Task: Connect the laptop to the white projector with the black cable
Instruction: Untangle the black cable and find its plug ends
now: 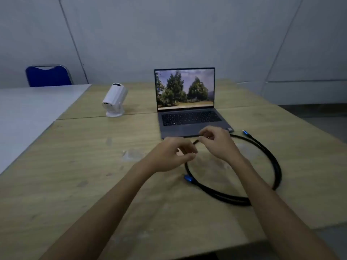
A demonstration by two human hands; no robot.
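Note:
An open grey laptop (189, 113) with a tree picture on its screen stands at the middle of the wooden table (84, 175). Left of it sits the white projector (115, 100), tilted on its round stand. The black cable (262, 152) lies coiled in a loop in front of the laptop. One blue plug (188, 178) rests at the loop's near left, the other blue plug (245, 132) beside the laptop's right corner. My left hand (172, 154) and my right hand (217, 143) both pinch the cable's far side near the laptop's front edge.
A white table (28, 113) adjoins the wooden one on the left. A blue chair (47, 76) stands behind it against the grey wall. The wooden table's right edge drops to the floor at the far right.

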